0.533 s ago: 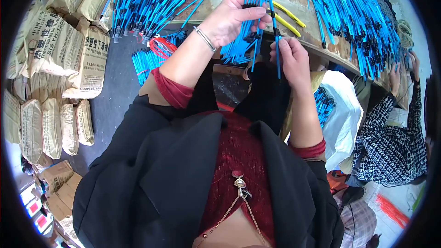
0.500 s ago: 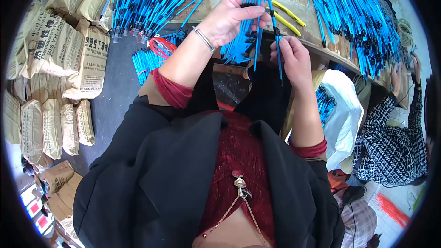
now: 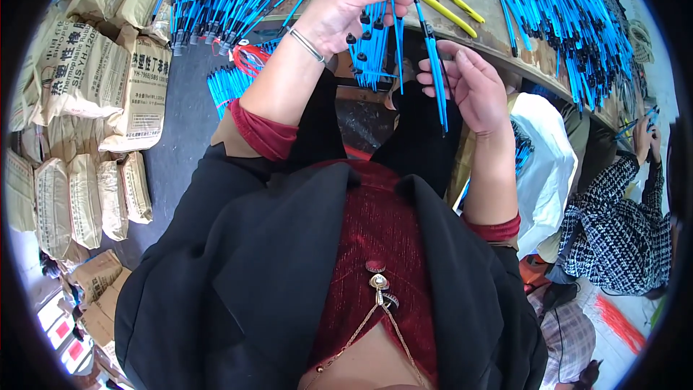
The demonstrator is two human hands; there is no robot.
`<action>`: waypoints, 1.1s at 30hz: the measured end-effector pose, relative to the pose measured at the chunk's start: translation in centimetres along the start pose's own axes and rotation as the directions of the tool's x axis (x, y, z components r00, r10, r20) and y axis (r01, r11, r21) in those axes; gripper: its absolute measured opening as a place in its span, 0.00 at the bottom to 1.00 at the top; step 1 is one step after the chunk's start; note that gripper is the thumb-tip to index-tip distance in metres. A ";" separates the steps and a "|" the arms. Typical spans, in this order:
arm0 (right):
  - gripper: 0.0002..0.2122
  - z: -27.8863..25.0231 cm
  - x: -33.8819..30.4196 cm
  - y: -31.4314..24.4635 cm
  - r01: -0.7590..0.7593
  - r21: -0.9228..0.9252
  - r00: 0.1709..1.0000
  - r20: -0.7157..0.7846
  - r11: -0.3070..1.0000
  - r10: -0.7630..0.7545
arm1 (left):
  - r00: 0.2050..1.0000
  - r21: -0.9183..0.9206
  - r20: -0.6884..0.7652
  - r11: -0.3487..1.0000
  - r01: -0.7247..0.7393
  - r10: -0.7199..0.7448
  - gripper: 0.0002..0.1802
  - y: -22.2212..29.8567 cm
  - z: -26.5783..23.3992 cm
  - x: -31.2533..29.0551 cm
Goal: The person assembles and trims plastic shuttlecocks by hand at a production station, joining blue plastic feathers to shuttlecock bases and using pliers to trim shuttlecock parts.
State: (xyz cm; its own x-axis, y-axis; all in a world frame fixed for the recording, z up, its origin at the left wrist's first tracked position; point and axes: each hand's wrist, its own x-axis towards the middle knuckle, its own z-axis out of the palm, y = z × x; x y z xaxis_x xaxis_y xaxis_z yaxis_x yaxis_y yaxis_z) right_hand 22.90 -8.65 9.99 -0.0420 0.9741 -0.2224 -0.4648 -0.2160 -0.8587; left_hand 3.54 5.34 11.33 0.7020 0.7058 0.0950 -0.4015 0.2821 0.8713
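My left hand (image 3: 361, 6) is closed around a bundle of thin blue rods with black fittings (image 3: 373, 54), held over the table's near edge. A few rods (image 3: 436, 76) slant down from the bundle toward the right, apart from the others. Beside them is my right hand (image 3: 473, 87), its fingers spread and loosely curved, the fingertips close to the rods without a grip. Whether they touch the rods I cannot tell. Just beyond, a tool with yellow handles (image 3: 451, 11) lies on the table; its head is partly hidden.
Blue rods are heaped on the wooden table (image 3: 498, 47) at far left (image 3: 231, 0) and right (image 3: 556, 22). A tied bundle (image 3: 227, 90) sits below left. Paper sacks (image 3: 94, 72) line the left. A white bag (image 3: 541, 166) stands at right, near a person in a checked sleeve (image 3: 613, 224).
My right hand has let go of the slanting rods and moved slightly right, its fingers opening. My left hand has shifted a little up and left with the bundle.
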 end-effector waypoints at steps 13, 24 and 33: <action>0.09 1.1 2.0 0.2 0.208 -0.830 0.978 0.168 0.518 -0.123 | 0.986 -0.250 -0.011 0.955 0.161 -0.169 0.12 -0.4 2.4 -2.7; 0.12 5.9 7.2 -9.4 0.536 -0.708 0.724 0.106 0.460 -0.681 | 0.988 -0.065 -0.150 0.998 0.016 -0.026 0.11 -0.7 2.7 1.1; 0.14 10.2 6.5 -8.2 0.465 -0.865 0.850 0.377 0.188 -0.368 | 0.977 0.161 -0.047 0.964 0.213 -0.208 0.05 2.9 2.4 -3.3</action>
State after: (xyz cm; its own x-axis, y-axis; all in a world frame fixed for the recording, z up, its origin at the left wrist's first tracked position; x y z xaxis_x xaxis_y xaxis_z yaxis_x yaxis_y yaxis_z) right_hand 17.41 0.12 20.31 -0.1975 0.9329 0.3012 0.6582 0.3538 -0.6645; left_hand 1.50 2.23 14.71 0.7421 0.6610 -0.1111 -0.1429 0.3180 0.9373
